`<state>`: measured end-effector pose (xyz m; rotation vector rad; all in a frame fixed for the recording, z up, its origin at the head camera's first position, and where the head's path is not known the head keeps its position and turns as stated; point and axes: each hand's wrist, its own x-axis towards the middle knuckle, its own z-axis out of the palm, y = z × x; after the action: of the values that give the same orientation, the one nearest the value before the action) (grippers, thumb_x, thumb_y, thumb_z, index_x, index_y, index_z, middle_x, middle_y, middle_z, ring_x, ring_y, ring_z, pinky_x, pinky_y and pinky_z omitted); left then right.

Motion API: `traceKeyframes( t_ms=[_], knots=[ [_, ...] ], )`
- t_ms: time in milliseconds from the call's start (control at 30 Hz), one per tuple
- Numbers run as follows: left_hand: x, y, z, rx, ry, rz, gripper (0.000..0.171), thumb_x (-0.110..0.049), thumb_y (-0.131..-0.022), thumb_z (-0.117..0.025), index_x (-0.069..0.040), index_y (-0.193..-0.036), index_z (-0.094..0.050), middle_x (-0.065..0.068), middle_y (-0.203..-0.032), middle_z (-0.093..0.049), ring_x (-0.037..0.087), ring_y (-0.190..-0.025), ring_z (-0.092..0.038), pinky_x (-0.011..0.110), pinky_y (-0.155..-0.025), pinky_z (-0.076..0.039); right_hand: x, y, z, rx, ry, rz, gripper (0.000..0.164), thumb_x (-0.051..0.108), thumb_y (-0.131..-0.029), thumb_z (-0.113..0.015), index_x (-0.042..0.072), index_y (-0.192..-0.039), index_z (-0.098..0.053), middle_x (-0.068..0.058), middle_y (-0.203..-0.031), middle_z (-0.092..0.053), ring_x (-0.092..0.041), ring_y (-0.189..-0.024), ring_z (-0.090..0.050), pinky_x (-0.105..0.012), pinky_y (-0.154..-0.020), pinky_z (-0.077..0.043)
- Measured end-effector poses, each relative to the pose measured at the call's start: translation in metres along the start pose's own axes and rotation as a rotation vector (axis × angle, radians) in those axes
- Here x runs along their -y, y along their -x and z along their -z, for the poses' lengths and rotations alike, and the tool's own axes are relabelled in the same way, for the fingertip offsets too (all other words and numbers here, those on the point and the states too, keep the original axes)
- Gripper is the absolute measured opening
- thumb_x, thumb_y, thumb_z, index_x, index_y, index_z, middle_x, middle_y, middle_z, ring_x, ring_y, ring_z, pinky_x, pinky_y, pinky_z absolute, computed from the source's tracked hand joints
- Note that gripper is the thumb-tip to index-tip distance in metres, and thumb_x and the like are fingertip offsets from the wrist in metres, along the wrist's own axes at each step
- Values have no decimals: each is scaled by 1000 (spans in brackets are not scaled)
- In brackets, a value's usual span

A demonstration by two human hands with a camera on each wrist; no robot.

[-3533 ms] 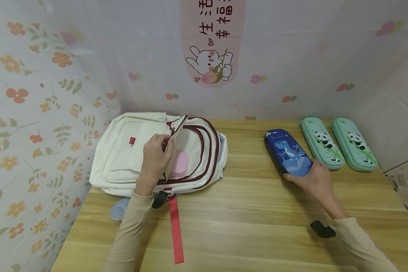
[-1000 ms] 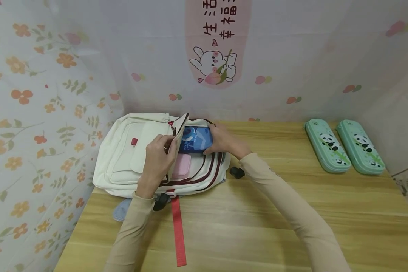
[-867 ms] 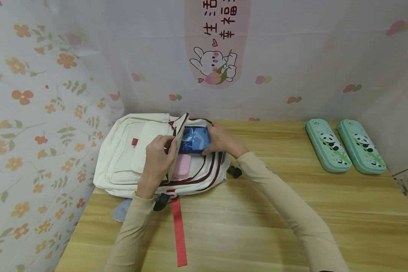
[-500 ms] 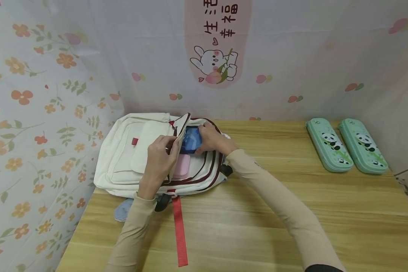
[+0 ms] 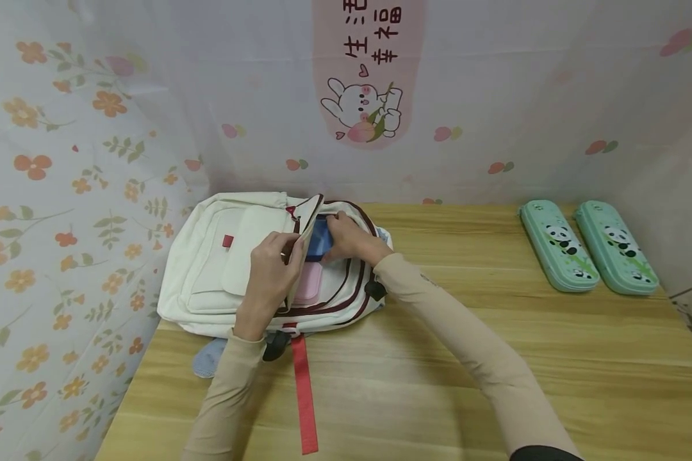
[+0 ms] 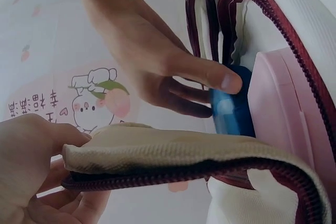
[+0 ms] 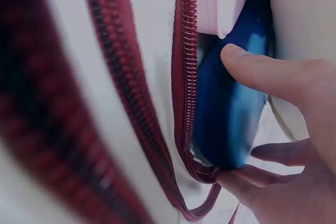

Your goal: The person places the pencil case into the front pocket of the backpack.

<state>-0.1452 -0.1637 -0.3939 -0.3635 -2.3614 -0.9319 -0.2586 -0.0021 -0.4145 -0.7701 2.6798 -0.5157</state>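
Note:
A white backpack (image 5: pixel 202 269) with dark red zippers lies on the table, its front pocket unzipped. My left hand (image 5: pixel 268 272) pinches the edge of the pocket flap (image 6: pixel 157 153) and holds it raised. With thumb and fingers, my right hand (image 5: pixel 352 240) grips the outer end of a blue pencil case (image 5: pixel 320 242), most of which is inside the pocket behind the flap. In the right wrist view the thumb presses one side of the case (image 7: pixel 226 108), with the fingers at its end. Beside it in the pocket sits a pink case (image 5: pixel 308 285), partly hidden by the flap.
Two green panda pencil cases (image 5: pixel 559 246) (image 5: pixel 616 248) lie side by side at the table's right. A red strap (image 5: pixel 304 397) hangs from the backpack toward the front of the wooden table (image 5: pixel 415 384). Printed cloth (image 5: pixel 265 96) covers the wall behind.
My right hand has carried the blue pencil case from the table's right side to the backpack and pushed it leftward, deeper into the pocket. The left hand still holds the flap.

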Motion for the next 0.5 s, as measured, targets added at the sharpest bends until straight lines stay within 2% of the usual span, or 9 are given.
traceKeyframes(
  t_ms=[133, 333, 500],
  knots=[
    [-2, 0, 1, 3, 0, 2, 13, -4, -93, -67, 6, -96, -74, 17, -82, -67, 25, -68, -66, 33, -60, -51, -1, 9, 6, 32, -8, -3, 96, 35, -82, -85, -6, -153, -34, -27, -147, -41, -33, -128, -51, -41, -106, -46],
    [-4, 0, 1, 6, 0, -2, 13, -4, -93, -67, 7, -96, -73, 18, -82, -68, 27, -68, -66, 35, -59, -52, -8, 29, 19, 18, -25, 18, 86, 33, -87, -79, -5, -152, -36, -26, -148, -42, -35, -133, -47, -45, -109, -44],
    [-4, 2, -1, 12, -13, 8, 12, -3, -92, -68, 8, -95, -73, 19, -82, -67, 27, -67, -66, 34, -58, -52, -25, 48, 27, -4, -112, 34, 86, 30, -92, -73, -7, -155, -29, -29, -159, -32, -41, -148, -33, -51, -117, -36]
  ],
)
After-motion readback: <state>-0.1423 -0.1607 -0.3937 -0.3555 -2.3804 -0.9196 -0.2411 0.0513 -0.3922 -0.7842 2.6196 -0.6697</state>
